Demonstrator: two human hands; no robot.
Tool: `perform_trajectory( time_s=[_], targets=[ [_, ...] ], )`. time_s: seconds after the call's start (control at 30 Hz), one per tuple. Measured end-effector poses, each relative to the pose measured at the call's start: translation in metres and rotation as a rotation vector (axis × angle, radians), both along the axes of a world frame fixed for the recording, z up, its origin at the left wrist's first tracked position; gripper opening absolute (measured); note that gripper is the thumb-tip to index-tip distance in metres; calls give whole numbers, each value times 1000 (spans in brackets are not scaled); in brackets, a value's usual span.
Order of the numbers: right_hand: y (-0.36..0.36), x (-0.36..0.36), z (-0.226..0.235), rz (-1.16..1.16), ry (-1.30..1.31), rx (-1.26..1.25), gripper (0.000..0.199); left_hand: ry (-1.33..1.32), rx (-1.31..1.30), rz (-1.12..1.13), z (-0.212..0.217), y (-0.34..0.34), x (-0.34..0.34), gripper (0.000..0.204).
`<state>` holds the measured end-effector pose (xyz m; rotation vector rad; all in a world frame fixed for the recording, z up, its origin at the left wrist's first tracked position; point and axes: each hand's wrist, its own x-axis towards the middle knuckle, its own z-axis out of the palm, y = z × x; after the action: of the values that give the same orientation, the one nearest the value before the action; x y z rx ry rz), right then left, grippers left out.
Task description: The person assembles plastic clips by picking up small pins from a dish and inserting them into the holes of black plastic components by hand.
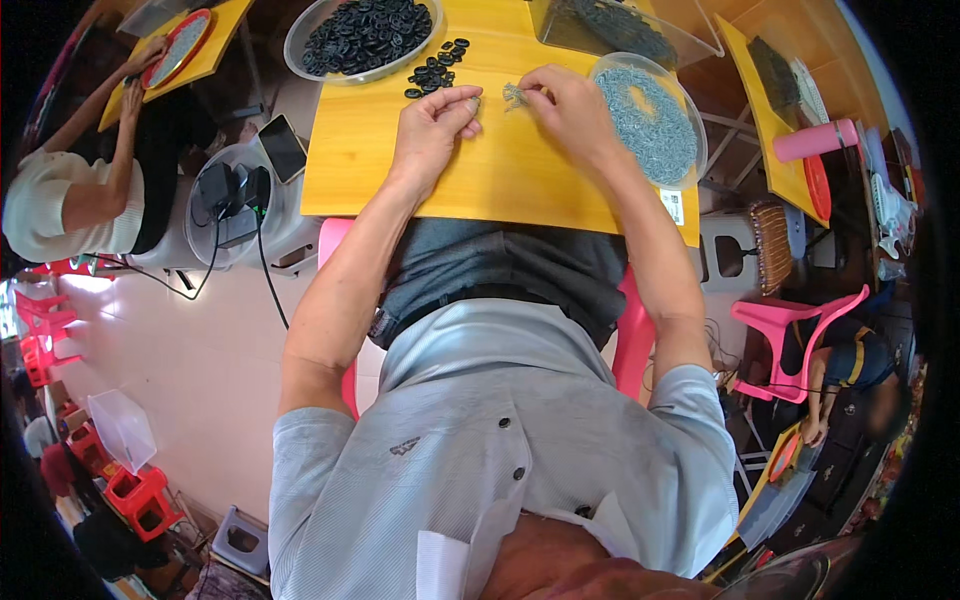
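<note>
My left hand [437,135] is closed in a pinch over the yellow table [480,180]; a tiny greyish thing shows at its fingertips, too small to name. Facing it, my right hand [572,112] has thumb and forefinger closed at a small clump of thin silvery metal pieces [515,97]. Close to the right wrist stands a round clear tub [697,150] holding many similar silvery pieces [655,135]. Beyond my left hand lie several small black oval parts with openings [432,76], loose on the table. A larger round tub [292,50] behind them is heaped with the same black parts.
A clear box [680,35] with dark contents stands at the far right. Left of the table, a stool carries a tub [203,235] with black adapters and cables, beside a phone [283,148]. Other people sit at side tables. A pink bottle [815,141] lies right.
</note>
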<state>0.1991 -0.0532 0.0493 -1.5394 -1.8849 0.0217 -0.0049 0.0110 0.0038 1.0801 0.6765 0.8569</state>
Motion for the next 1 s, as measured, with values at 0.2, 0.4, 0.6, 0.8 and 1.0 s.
perform_trajectory(
  time_s=[0.2,0.4,0.6,0.8,1.0],
  targets=[
    [4,1,-6,-51,-84,-174,14,-45,-16,68,1,-2,1,22],
    [7,3,-14,-45,-150,-186,14,-48,-18,58,0,-2,2,21],
    [6,2,-9,-49,-152,-272,14,-31,4,46,1,-3,2,21],
    [5,1,-5,-60,-93,-339,14,-21,18,43,1,-3,2,22],
    [8,-2,-10,-83,-179,-319,17,-4,39,32,0,-3,2,22]
  ],
)
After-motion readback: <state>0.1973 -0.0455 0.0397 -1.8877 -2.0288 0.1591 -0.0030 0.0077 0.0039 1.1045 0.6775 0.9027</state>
